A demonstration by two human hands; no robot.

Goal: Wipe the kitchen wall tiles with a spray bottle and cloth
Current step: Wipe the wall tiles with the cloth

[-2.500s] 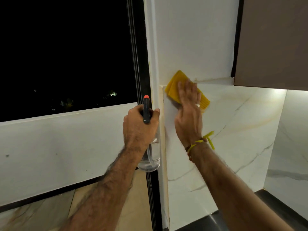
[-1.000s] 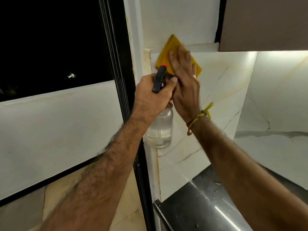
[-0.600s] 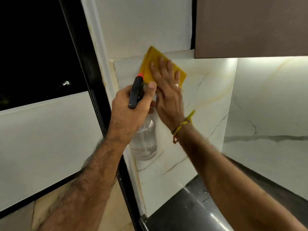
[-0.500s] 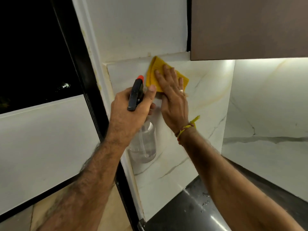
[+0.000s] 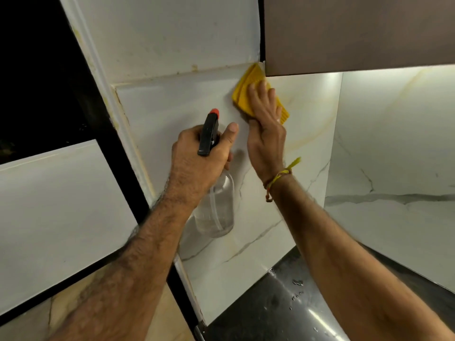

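Right hand (image 5: 266,134), centre of the frame, a little to the right: fingers straight and spread, palm flat against a folded yellow cloth (image 5: 242,94), pressing it onto the marble-look wall tile (image 5: 177,107). Cloth in the upper centre of the frame, its top corner tucked just under the lower left corner of the brown wall cabinet (image 5: 357,33), touching the seam between the tile and the plain white wall (image 5: 172,33) above. Part of the cloth hidden under the fingers. Yellow and orange thread band (image 5: 280,175) tied round the right wrist, one loose end sticking out to the right.

Left hand (image 5: 199,161), centre of the frame: fingers curled round the neck of a clear spray bottle (image 5: 219,207), thumb stretched up along the right side of the black trigger head (image 5: 208,135). Orange nozzle tip (image 5: 214,111) aimed up toward the tile, just left of and below the cloth, apart from the wall. Bottle body hanging below the fist, upright with a slight tilt, a thin tube visible inside; liquid level hard to tell.

Black window frame (image 5: 115,163) running diagonally through the left half of the frame, dark glass beyond it in the upper left. Dark glossy countertop (image 5: 283,311) in the lower right, a few water droplets scattered on it. Second veined tile wall (image 5: 394,168) at the right, lit from under the cabinet.
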